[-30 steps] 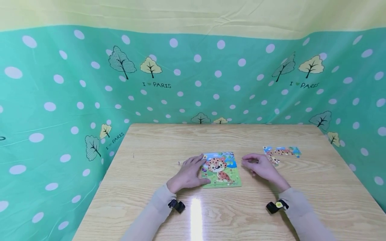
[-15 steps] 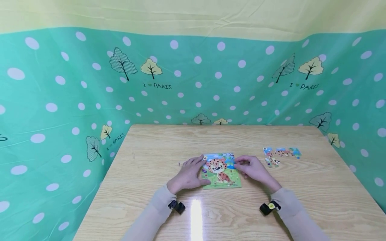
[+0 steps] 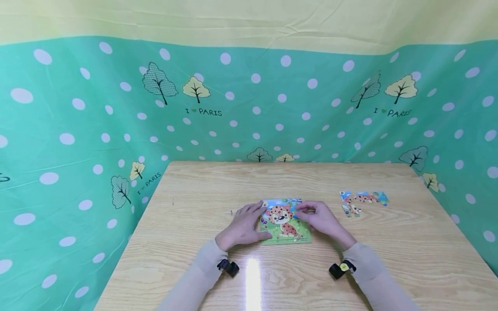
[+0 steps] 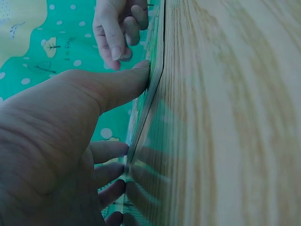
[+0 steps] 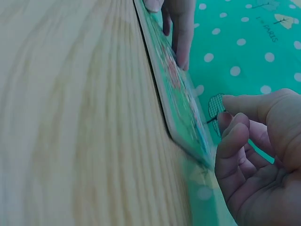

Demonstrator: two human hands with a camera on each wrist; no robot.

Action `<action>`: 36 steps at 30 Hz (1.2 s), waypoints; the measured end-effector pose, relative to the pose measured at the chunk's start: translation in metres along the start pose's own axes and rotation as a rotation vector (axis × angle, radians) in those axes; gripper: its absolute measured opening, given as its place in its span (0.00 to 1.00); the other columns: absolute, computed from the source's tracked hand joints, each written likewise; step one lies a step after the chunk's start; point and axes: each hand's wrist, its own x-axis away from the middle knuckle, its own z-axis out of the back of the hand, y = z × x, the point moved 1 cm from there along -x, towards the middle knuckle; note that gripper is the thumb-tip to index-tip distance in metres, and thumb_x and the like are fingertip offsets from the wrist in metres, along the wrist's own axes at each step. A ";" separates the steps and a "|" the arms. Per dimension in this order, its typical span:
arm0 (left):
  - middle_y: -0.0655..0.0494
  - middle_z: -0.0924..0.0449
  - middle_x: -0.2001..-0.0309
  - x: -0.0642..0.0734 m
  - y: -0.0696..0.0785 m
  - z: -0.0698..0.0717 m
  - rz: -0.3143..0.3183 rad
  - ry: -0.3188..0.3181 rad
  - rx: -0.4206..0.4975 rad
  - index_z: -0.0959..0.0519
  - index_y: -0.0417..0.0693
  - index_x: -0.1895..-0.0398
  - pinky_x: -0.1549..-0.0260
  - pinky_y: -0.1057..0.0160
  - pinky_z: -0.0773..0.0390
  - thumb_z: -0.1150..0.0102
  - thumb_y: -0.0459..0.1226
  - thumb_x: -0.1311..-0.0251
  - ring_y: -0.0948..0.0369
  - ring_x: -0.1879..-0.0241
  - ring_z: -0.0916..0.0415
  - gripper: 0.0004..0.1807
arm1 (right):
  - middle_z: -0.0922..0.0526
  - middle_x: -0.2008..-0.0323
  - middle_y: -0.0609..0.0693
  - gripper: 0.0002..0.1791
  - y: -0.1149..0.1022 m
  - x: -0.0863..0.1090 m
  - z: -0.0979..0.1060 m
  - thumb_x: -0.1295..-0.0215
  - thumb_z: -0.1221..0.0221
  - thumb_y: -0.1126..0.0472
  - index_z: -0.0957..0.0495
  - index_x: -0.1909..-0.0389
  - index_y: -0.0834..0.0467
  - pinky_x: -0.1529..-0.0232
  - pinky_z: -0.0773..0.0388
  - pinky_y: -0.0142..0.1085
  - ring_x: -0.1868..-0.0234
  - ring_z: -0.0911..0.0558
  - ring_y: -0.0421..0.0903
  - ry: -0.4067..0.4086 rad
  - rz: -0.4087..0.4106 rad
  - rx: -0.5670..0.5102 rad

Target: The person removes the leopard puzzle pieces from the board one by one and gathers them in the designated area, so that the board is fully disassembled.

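Observation:
A flat puzzle board with a spotted leopard cub on green grass lies on the table. My left hand rests on its left side, thumb at the lower edge and fingers spread along the upper left. In the left wrist view, the left thumb presses on the board's edge. My right hand is over the board's upper right, thumb and fingertips drawn close together. In the right wrist view the right hand has curled fingers; whether a small piece is between its fingertips cannot be made out.
Several loose puzzle pieces with blue sky and leopard spots lie to the right of the board. The wooden table is backed by a green dotted cloth. A tiny speck lies left of the board.
My right hand has moved left, from beside the board to over its upper right part. The left hand stays in place on the board.

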 end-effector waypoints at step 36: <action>0.49 0.47 0.14 0.000 0.000 0.000 -0.005 0.002 -0.014 0.38 0.47 0.16 0.19 0.36 0.46 0.32 0.61 0.36 0.45 0.17 0.47 0.51 | 0.19 0.73 0.45 0.25 -0.022 -0.017 -0.041 0.35 0.26 0.54 0.15 0.39 0.58 0.73 0.29 0.30 0.74 0.24 0.40 -0.072 0.059 0.224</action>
